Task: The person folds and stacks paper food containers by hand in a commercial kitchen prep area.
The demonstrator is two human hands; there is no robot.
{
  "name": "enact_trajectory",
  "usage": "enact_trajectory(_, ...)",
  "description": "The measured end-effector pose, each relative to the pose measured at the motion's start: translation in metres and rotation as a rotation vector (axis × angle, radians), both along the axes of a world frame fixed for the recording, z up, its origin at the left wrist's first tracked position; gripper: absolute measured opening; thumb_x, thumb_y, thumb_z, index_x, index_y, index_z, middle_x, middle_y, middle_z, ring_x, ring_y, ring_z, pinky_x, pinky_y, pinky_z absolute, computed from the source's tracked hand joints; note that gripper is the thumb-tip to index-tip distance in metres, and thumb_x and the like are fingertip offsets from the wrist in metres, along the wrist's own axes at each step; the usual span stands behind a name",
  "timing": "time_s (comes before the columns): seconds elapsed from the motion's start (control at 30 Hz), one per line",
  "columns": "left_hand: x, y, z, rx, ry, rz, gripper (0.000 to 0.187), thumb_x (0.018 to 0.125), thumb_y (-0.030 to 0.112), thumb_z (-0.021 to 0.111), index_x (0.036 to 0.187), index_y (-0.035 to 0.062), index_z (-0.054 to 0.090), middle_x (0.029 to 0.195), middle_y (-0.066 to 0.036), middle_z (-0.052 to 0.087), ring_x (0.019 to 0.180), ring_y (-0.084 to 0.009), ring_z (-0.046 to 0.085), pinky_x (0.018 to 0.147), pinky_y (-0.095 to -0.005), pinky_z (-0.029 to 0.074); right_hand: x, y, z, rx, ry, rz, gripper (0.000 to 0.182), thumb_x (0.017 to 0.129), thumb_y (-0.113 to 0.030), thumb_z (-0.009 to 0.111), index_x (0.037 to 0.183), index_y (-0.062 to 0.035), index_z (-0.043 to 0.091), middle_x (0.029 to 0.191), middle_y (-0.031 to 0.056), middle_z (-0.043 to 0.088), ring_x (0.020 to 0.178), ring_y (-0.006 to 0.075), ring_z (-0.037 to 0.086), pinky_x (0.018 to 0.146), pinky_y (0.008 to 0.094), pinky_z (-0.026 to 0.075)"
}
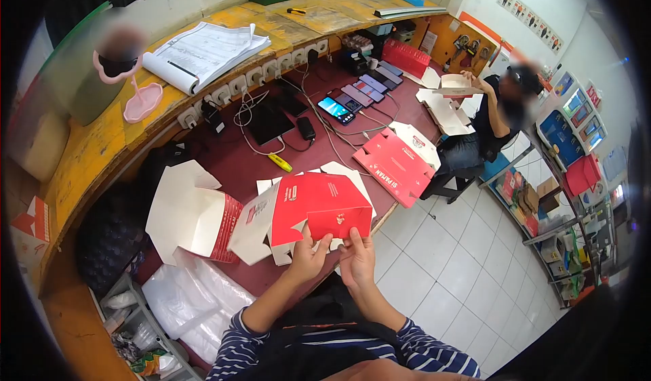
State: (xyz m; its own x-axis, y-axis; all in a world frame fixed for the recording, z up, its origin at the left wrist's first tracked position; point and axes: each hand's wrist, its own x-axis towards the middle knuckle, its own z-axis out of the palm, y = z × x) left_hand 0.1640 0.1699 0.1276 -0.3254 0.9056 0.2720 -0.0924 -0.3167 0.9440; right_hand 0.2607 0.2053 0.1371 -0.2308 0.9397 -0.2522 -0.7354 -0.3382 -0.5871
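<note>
A red and white flat cardboard box (pixel 315 194) is held up over the near edge of the table, one of its red panels bent toward me. My left hand (pixel 309 257) pinches the lower edge of that panel, its thumb on the red face. Close beside it, my right hand (pixel 357 255) grips the same edge farther right, thumb also on the front; most fingers are hidden behind the card. To the left stands a partly folded box (pixel 196 222), white inside with a red printed side. Several white flaps lie beneath the held box.
A stack of red flat boxes (pixel 397 167) lies to the right. Phones (pixel 337 110), cables and a yellow highlighter (pixel 279 163) are on the dark red table (pixel 234 171). Clear plastic bags (pixel 196 306) lie at front left. At far right, a seated person (pixel 505 106) holds another box.
</note>
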Motion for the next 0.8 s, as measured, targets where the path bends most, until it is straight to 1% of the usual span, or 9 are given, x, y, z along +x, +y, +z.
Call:
enact_trajectory(0.13, -0.021, 0.002, 0.025, -0.193, 0.078, 0.008, 0.037, 0.085, 0.011, 0.044, 0.119, 0.0002, 0.034, 0.115, -0.008, 0.043, 0.108, -0.0157, 0.040, 0.091, -0.0309, 0.032, 0.005, 0.006, 0.013, 0.014, 0.121, 0.147, 0.011, 0.079, -0.009, 0.056, 0.088, -0.0086, 0.051, 0.076, -0.0024, 0.053, 0.059, 0.0053, 0.045, 0.050, 0.0189, 0.034)
enact_trajectory(0.2, -0.030, -0.010, 0.068, 0.112, -1.314, -0.345, 0.035, 0.083, 0.018, 0.047, 0.114, 0.0028, 0.041, 0.108, -0.009, 0.050, 0.109, -0.0156, 0.039, 0.092, -0.0331, 0.031, 0.010, 0.010, 0.015, 0.149, 0.025, 0.167, 0.026, 0.074, -0.001, 0.060, 0.097, -0.0044, 0.049, 0.084, 0.0027, 0.055, 0.067, 0.0088, 0.051, 0.057, 0.0205, 0.040)
enact_trajectory(0.33, -0.039, -0.014, 0.008, -0.093, -0.620, -0.039, 0.035, 0.081, 0.017, 0.053, 0.111, 0.0021, 0.044, 0.103, -0.007, 0.053, 0.096, -0.0149, 0.048, 0.085, -0.0294, 0.037, 0.006, 0.002, 0.019, 0.445, -0.181, -0.120, 0.041, 0.068, 0.004, 0.064, 0.104, -0.0004, 0.046, 0.099, 0.0099, 0.055, 0.092, 0.0181, 0.054, 0.079, 0.0305, 0.044)
enact_trajectory(0.37, -0.031, -0.018, 0.004, -0.086, -0.621, -0.030, 0.035, 0.081, 0.017, 0.053, 0.111, 0.0021, 0.044, 0.103, -0.007, 0.053, 0.096, -0.0149, 0.048, 0.085, -0.0294, 0.037, 0.003, -0.005, 0.022, 0.450, -0.179, -0.110, 0.041, 0.068, 0.004, 0.064, 0.104, -0.0004, 0.046, 0.099, 0.0099, 0.055, 0.092, 0.0181, 0.054, 0.079, 0.0305, 0.044)
enact_trajectory(0.43, -0.013, -0.020, 0.005, -0.010, -0.324, 0.379, 0.031, 0.080, 0.013, 0.054, 0.108, 0.0015, 0.047, 0.098, -0.006, 0.054, 0.088, -0.0129, 0.051, 0.080, -0.0262, 0.038, -0.010, -0.025, 0.027, 0.489, 0.010, -0.081, 0.045, 0.066, 0.003, 0.066, 0.106, -0.0006, 0.044, 0.099, 0.0081, 0.054, 0.091, 0.0173, 0.053, 0.079, 0.0302, 0.043)
enact_trajectory(0.63, -0.017, -0.023, 0.000, 0.136, -0.418, 0.510, 0.025, 0.082, 0.014, 0.052, 0.100, -0.0028, 0.051, 0.098, -0.007, 0.055, 0.087, -0.0128, 0.052, 0.077, -0.0242, 0.039, -0.017, -0.034, 0.013, 0.391, -0.046, -0.022, 0.049, 0.065, 0.006, 0.066, 0.108, -0.0013, 0.045, 0.099, 0.0061, 0.054, 0.092, 0.0163, 0.053, 0.081, 0.0301, 0.042)
enact_trajectory(0.7, -0.015, -0.031, 0.001, 0.075, -0.025, 0.736, 0.023, 0.083, 0.013, 0.051, 0.101, -0.0008, 0.051, 0.096, -0.007, 0.056, 0.086, -0.0110, 0.052, 0.077, -0.0246, 0.040, -0.014, -0.027, 0.010, 0.424, -0.064, 0.085, 0.049, 0.064, 0.007, 0.066, 0.108, -0.0011, 0.045, 0.100, 0.0066, 0.054, 0.092, 0.0163, 0.053, 0.082, 0.0299, 0.041)
enact_trajectory(0.77, -0.007, -0.029, 0.002, 0.119, -0.060, 0.775, 0.021, 0.083, 0.014, 0.050, 0.100, 0.0004, 0.051, 0.095, -0.007, 0.056, 0.085, -0.0116, 0.052, 0.076, -0.0256, 0.041, -0.020, -0.035, 0.006, 0.428, 0.043, 0.114, 0.045, 0.066, 0.010, 0.062, 0.106, -0.0003, 0.047, 0.101, 0.0078, 0.054, 0.093, 0.0172, 0.053, 0.082, 0.0305, 0.042)
enact_trajectory(0.8, -0.001, -0.029, 0.010, 0.126, -0.288, 0.662, 0.021, 0.083, 0.013, 0.051, 0.099, 0.0003, 0.051, 0.095, -0.007, 0.056, 0.087, -0.0130, 0.052, 0.077, -0.0255, 0.040, -0.027, -0.041, 0.002, 0.385, 0.060, 0.158, 0.042, 0.066, 0.012, 0.060, 0.104, -0.0004, 0.049, 0.102, 0.0084, 0.054, 0.093, 0.0179, 0.053, 0.082, 0.0310, 0.042)
